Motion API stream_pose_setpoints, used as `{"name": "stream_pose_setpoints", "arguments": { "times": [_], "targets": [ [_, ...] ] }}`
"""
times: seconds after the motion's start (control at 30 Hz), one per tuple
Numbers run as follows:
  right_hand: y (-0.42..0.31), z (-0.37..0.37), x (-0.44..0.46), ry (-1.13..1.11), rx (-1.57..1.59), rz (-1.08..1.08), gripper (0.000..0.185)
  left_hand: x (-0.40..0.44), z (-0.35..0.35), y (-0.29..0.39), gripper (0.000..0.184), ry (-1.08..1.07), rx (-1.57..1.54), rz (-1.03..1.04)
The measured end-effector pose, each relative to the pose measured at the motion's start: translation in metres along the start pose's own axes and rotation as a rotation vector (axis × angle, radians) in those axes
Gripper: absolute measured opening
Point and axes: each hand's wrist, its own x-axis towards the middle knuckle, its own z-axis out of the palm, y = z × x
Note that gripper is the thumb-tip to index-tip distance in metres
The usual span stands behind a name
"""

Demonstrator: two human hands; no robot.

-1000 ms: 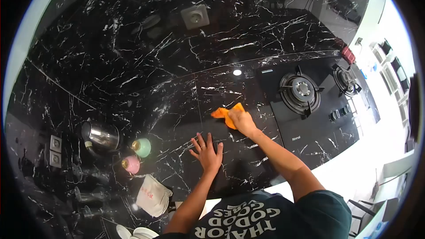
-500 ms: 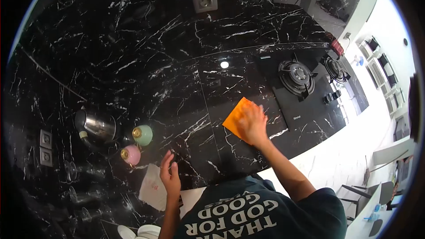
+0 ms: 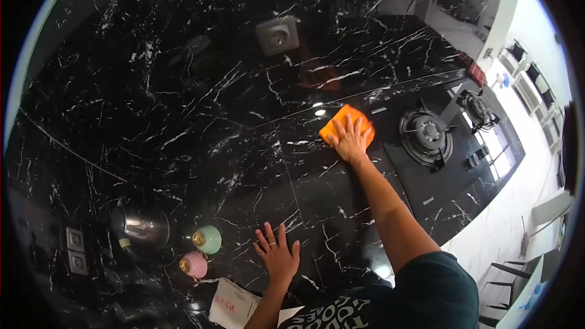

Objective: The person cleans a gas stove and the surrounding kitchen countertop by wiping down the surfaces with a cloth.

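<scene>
My right hand lies with its fingers spread over an orange cloth, pressing it onto the black marbled counter near the back wall. The cloth reaches past the fingertips, and part of it is hidden under the palm. My left hand, a ring on one finger, rests on the counter with fingers apart and nothing in it. To its left stand a green cup and a pink cup, both with gold-coloured details. A white cloth with red marks is beside my left forearm.
A gas hob with two burners is to the right of the orange cloth. A shiny metal kettle stands left of the cups. Sockets are on the back wall and the left wall. A red checked item sits behind the hob.
My right hand has slid the orange cloth away from me toward the back wall. My left hand has moved right and forward, from above the white cloth onto the counter. The view has shifted.
</scene>
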Motion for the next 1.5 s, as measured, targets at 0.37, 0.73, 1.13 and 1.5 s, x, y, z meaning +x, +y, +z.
{"name": "stream_pose_setpoints", "arguments": {
  "times": [0.37, 0.73, 1.13, 1.5],
  "targets": [
    [-0.172, 0.055, -0.034, 0.069, 0.294, -0.87, 0.07, 0.001, 0.003, 0.0, 0.065, -0.016, 0.016, -0.039],
    [0.035, 0.018, 0.068, 0.126, 0.083, -0.085, 0.072, 0.004, -0.001, 0.008, 0.065, 0.015, 0.018, -0.027],
    [0.08, -0.032, -0.237, 0.094, 0.184, -0.277, 0.054, -0.001, 0.006, 0.002, 0.065, 0.064, 0.083, 0.032],
    [0.159, -0.121, -0.304, 0.514, 0.529, 0.343, 0.046, -0.005, 0.016, -0.01, 0.064, 0.092, 0.058, 0.041]
  ]
}}
